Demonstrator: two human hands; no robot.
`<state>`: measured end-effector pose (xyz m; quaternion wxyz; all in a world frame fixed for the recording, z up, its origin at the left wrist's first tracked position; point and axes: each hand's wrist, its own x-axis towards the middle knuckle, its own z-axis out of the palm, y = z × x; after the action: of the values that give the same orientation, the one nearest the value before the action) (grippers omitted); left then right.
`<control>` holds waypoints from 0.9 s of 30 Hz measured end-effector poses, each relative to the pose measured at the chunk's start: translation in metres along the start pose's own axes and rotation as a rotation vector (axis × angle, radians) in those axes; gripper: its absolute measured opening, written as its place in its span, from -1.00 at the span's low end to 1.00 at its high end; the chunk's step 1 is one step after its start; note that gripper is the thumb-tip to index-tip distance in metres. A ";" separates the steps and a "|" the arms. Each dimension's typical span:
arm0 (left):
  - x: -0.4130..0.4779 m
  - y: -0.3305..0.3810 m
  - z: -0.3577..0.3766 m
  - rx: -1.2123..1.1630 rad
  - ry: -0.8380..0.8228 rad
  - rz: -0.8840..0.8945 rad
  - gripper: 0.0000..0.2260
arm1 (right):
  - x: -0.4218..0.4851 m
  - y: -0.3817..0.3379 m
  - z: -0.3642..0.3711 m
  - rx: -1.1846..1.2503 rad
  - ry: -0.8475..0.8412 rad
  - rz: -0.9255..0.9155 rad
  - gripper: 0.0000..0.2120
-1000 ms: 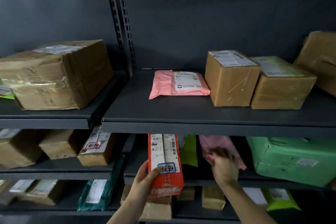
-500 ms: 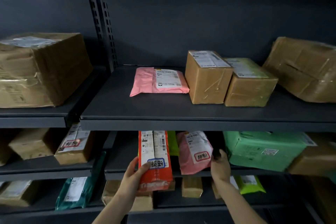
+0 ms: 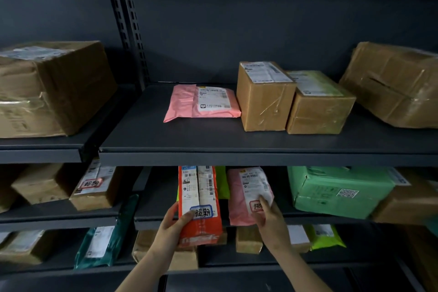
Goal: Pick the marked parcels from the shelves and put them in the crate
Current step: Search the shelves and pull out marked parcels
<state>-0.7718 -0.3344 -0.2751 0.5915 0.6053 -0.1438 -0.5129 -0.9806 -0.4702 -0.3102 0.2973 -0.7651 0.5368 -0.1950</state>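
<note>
My left hand point(image 3: 174, 227) grips an orange parcel point(image 3: 200, 204) upright in front of the middle shelf; it carries white labels and a blue-framed mark. My right hand point(image 3: 270, 217) holds the lower edge of a pink mailer point(image 3: 246, 194) with a red-framed mark, standing on the middle shelf point(image 3: 166, 217) just right of the orange parcel. A small cardboard box point(image 3: 94, 187) with a red-framed mark stands on the left middle shelf. No crate is in view.
On the upper shelf point(image 3: 213, 147) lie a pink mailer point(image 3: 201, 104), two small boxes point(image 3: 265, 97) and bigger boxes point(image 3: 47, 87) at both ends. A green parcel point(image 3: 339, 192) sits right of my right hand. Lower shelves hold boxes and a teal mailer point(image 3: 104, 244).
My right hand has moved from behind the pink mailer to its lower front edge and closed on it; the mailer now leans forward. The left hand still holds the orange parcel.
</note>
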 end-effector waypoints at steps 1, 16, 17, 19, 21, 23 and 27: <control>-0.001 0.000 0.000 0.000 -0.003 -0.003 -0.44 | 0.002 -0.001 -0.001 0.020 0.020 0.004 -0.46; -0.002 -0.001 0.006 -0.022 0.020 0.024 -0.42 | 0.008 -0.019 -0.006 0.183 0.090 0.052 -0.39; -0.004 -0.002 0.007 -0.022 0.024 0.028 -0.43 | 0.001 -0.019 -0.007 0.187 0.112 0.054 -0.41; -0.008 -0.005 0.008 -0.021 0.035 0.034 -0.49 | -0.012 -0.019 -0.012 0.184 0.181 0.078 -0.49; -0.014 -0.007 0.008 -0.031 0.034 0.040 -0.56 | -0.023 -0.019 -0.020 0.216 0.242 0.108 -0.54; -0.023 -0.009 0.009 -0.033 0.020 0.054 -0.60 | -0.031 -0.022 -0.030 0.321 0.287 0.141 -0.58; -0.044 -0.006 0.014 -0.034 -0.009 0.084 -0.58 | -0.047 -0.037 -0.044 0.529 0.272 0.144 -0.60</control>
<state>-0.8048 -0.3060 -0.2574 0.6220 0.5864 -0.1631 -0.4926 -0.9982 -0.4277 -0.2523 0.4247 -0.5881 0.5551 -0.4069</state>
